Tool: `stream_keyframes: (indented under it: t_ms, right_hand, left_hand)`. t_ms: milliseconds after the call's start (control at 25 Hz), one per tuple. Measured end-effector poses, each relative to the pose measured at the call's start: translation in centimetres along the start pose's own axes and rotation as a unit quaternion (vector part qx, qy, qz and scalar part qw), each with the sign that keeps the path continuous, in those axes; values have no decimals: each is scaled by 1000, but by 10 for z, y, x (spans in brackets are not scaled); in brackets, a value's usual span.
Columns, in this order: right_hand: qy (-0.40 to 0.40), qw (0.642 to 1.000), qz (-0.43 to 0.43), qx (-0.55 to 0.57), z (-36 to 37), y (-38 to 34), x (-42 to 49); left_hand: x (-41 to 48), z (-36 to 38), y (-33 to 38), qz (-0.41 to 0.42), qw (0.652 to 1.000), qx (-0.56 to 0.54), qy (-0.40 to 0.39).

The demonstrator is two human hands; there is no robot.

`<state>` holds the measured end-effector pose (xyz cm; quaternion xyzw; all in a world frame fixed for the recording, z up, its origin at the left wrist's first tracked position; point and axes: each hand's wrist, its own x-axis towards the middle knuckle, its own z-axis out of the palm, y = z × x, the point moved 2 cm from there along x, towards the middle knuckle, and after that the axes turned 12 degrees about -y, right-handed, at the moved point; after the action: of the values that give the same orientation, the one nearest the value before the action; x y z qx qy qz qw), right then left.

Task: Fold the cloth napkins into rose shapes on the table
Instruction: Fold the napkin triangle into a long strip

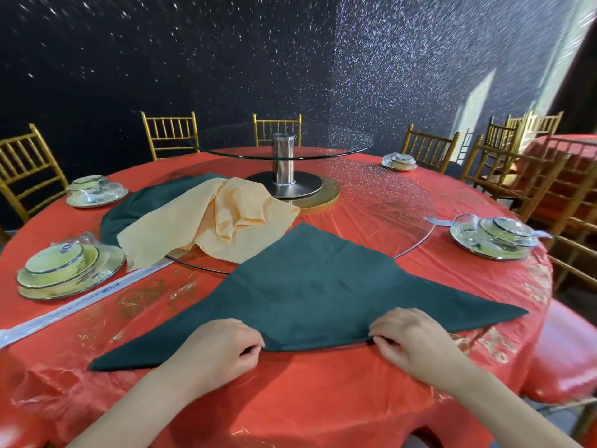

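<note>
Left hand (223, 347) and right hand (410, 341): fingers curled, each pinching the near long edge of the green napkin (307, 286). This napkin lies folded in a triangle on the red table (290, 399), apex pointing away. Four wrapped plate sets (71, 270) ring the table; each plate seems to carry an upturned bowl. Beyond, on the glass turntable (387, 202) — one crumpled peach napkin (206, 221) over a second green napkin (139, 202).

1. On the left hand (223, 347) I can't see the fingertips, which are tucked at the edge of the green napkin (300, 286).
2. The peach cloth (206, 221) hides most of another dark cloth (135, 205).
3. The print on the wrapped strip (80, 305) is too small for me to read.
</note>
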<state>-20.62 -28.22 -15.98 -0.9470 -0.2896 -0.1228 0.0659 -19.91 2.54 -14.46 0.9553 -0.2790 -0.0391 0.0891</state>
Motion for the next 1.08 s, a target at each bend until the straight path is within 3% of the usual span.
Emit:
stream_keyframes:
  t_ms: [200, 480, 600, 680, 760, 1080]
  right_hand:
    - [26, 994, 93, 57, 6, 12, -6]
    - [43, 987, 155, -14, 13, 24, 14]
    - [23, 982, 175, -66, 17, 25, 22]
    - [32, 981, 171, -90, 17, 26, 24]
    - [38, 981, 165, -94, 16, 30, 26]
    - [-29, 987, 158, 23, 2, 58, 6]
  left_hand:
    - [-2, -7, 2, -81, 995, -50, 5]
    - [10, 1, 5, -143, 989, -12, 41]
    - [27, 10, 32, -52, 993, -11, 102]
    - [40, 21, 71, 43, 996, 12, 77]
    - [56, 35, 103, 85, 995, 41, 35]
    - [75, 58, 124, 30, 993, 49, -102]
